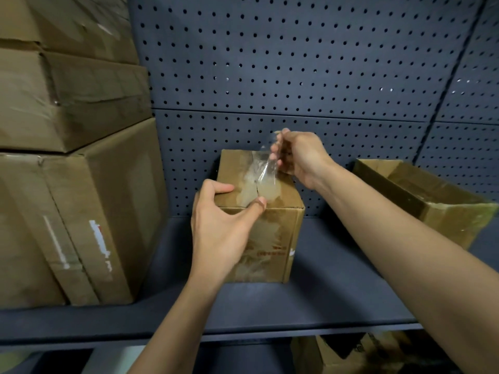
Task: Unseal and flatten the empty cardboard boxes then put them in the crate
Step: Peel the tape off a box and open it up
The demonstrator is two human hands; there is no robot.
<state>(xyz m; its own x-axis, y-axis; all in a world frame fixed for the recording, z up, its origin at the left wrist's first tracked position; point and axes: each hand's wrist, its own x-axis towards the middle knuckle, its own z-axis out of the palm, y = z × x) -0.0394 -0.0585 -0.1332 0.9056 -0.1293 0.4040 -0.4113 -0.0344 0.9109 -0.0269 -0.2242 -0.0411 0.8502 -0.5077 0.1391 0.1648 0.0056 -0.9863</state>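
Note:
A small sealed cardboard box [283,238] stands on the dark shelf [337,292], close to the pegboard back wall. My left hand [224,228] holds its near top-left corner, with the thumb pressed on the top seam. My right hand [299,155] pinches a strip of clear tape [266,168] and holds it lifted off the box top, its lower end still stuck near the middle of the seam. The top flaps lie closed.
Large brown cartons [67,184] are stacked at the left of the shelf. An open-topped cardboard box [432,201] lies tilted at the right. Another opened box [359,352] sits on the level below. The pegboard [297,63] closes the back.

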